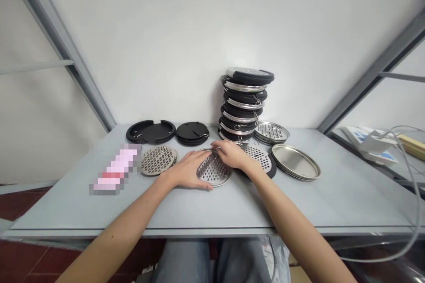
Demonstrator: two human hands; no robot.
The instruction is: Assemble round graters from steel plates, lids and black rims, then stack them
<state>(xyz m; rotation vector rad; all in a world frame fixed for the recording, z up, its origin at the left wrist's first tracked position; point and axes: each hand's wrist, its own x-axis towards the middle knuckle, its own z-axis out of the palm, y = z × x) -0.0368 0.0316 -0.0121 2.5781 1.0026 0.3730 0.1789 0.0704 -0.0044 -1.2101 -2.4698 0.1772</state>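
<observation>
A round perforated steel disc (212, 171) lies on the grey table (206, 210) in front of me. My left hand (186, 169) grips its left edge, fingers curved round the rim. My right hand (232, 154) holds its far right edge, fingers bent over it. Under my right wrist a similar perforated disc sits in a black ring (262, 160). To the left lies a small pile of perforated discs (157, 159).
A tall stack of black-and-steel round units (244, 104) stands against the wall. Beside it are a grater disc in a pan (270, 131) and plain steel pans (295, 161). Black lids (151, 131) and black discs (192, 132) lie at the back left. A blurred pink item (114, 169) lies left.
</observation>
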